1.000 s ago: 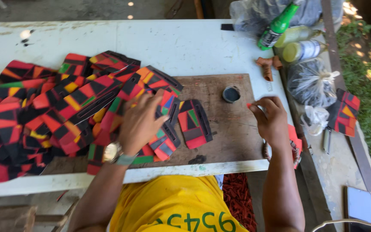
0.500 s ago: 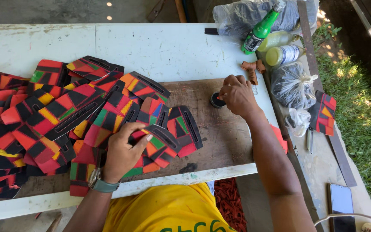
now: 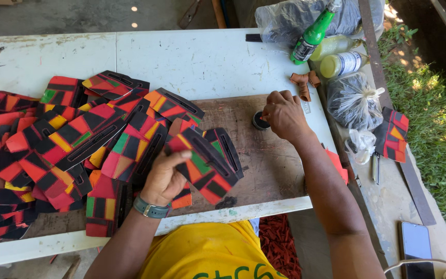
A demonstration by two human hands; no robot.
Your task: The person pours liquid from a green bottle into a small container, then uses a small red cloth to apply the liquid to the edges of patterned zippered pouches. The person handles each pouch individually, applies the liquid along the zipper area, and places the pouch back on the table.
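Observation:
My left hand (image 3: 165,176) grips a patterned strap piece (image 3: 205,164) in red, black, green and orange, lifted a little over the brown wooden board (image 3: 272,165). A large heap of the same patterned pieces (image 3: 63,150) covers the left half of the board and the white table (image 3: 192,57). My right hand (image 3: 284,114) rests at a small round black container (image 3: 259,122) near the board's far right corner, fingertips bunched at its opening. Whether it holds anything is hidden by the fingers.
At the back right lie a green bottle (image 3: 313,35), two yellowish bottles (image 3: 343,63), tied plastic bags (image 3: 353,101) and small brown pieces (image 3: 303,82). One more patterned piece (image 3: 392,134) and a phone (image 3: 416,245) lie on the concrete ledge to the right. Grass borders the far right.
My left hand has picked a patterned piece out of the heap and raised it. My right hand went from the board's right edge to the small black container and stays there.

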